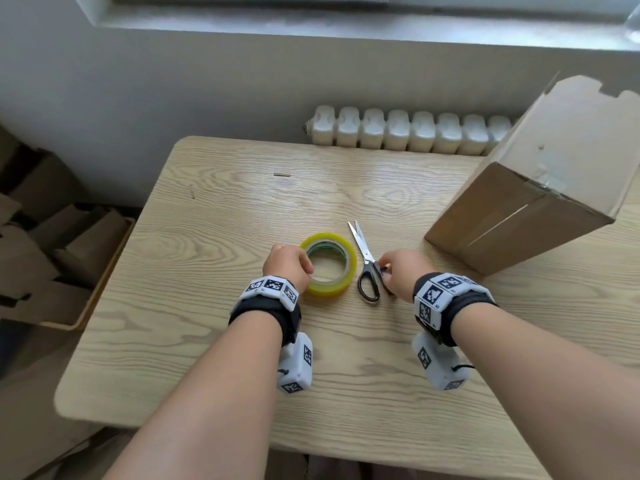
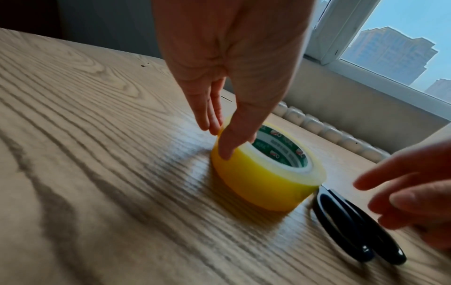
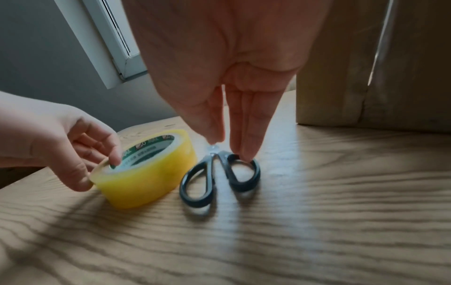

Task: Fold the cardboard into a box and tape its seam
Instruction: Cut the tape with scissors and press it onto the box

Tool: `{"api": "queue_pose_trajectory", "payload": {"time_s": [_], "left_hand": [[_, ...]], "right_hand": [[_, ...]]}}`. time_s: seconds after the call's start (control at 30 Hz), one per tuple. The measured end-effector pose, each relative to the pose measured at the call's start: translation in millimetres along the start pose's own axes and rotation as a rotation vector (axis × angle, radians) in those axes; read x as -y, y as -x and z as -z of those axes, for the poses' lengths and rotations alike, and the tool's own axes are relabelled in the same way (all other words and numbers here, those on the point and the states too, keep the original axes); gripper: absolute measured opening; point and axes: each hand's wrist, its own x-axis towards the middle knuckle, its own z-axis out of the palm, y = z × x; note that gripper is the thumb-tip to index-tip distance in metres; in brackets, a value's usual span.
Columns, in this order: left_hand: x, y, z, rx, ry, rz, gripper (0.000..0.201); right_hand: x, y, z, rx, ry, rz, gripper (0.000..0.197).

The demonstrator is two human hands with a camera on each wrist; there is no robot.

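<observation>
A yellow tape roll (image 1: 350, 263) (image 2: 263, 185) (image 3: 146, 183) lies flat mid-table. My left hand (image 1: 306, 271) (image 2: 219, 138) (image 3: 100, 173) pinches its near-left rim, thumb outside and a finger inside the core. Black-handled scissors (image 1: 367, 271) (image 2: 341, 221) (image 3: 241, 189) lie just right of the roll, blades pointing away. My right hand (image 1: 386, 271) (image 3: 229, 148) (image 2: 390, 192) points straight fingers down onto the right handle loop, thumb tip near the pivot. A folded cardboard box (image 1: 540, 188) (image 3: 341, 77) stands at the right with clear tape on it.
The wooden table (image 1: 207, 271) has rounded edges. A white radiator (image 1: 408, 133) runs behind it under the window sill. Flattened cardboard pieces (image 1: 52, 244) are stacked on the floor at the left.
</observation>
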Motion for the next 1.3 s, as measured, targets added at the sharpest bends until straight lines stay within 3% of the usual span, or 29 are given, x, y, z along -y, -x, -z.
{"api": "queue_pose_trajectory", "payload": {"time_s": [0.17,0.27,0.47,0.53,0.63,0.77,0.9,1.0,1.1,1.17,1.2,1.3], "left_hand": [[-22.0,5.7,4.0,0.036,-0.146,0.007,0.028],[-53.3,8.8,16.2,-0.034,-0.151,-0.011,0.032],[-164.5,16.9,50.5,-0.047,0.180,-0.292,0.036],[-200.7,22.5,51.3,-0.027,0.245,-0.385,0.038],[-243.7,31.0,42.2,0.042,0.329,-0.455,0.054],[-270.5,34.9,20.7,0.104,0.326,-0.465,0.072],[-276.1,29.7,5.7,0.158,0.400,-0.430,0.052],[-281.5,29.4,9.8,0.112,0.372,-0.429,0.032],[-283.3,36.9,10.9,0.193,0.400,-0.445,0.031],[-283.4,38.3,4.1,0.244,0.396,-0.500,0.052],[-282.3,37.5,1.0,0.206,0.344,-0.512,0.057],[-275.1,32.1,-4.0,0.132,0.210,-0.539,0.048]], "right_hand": [[-12.7,23.9,40.3,-0.239,-0.103,0.067,0.027],[-21.3,41.1,69.6,-0.393,-0.082,0.144,0.024],[-52.4,71.4,116.2,-0.904,-0.081,0.234,0.017],[-69.5,77.0,128.7,-0.997,-0.065,0.214,0.021],[-102.3,82.2,131.7,-0.854,0.034,0.096,0.036],[-129.5,89.2,124.4,-0.697,0.017,0.129,0.047],[-143.1,92.4,134.2,-0.733,-0.069,0.150,0.035],[-151.2,94.4,140.0,-0.789,-0.115,0.094,0.032],[-157.8,92.6,135.5,-0.700,-0.100,0.062,0.048],[-162.0,89.8,132.6,-0.692,-0.152,0.079,0.053],[-164.0,87.7,131.8,-0.703,-0.182,0.097,0.054],[-169.5,84.0,134.4,-0.734,-0.229,0.111,0.051]]}}
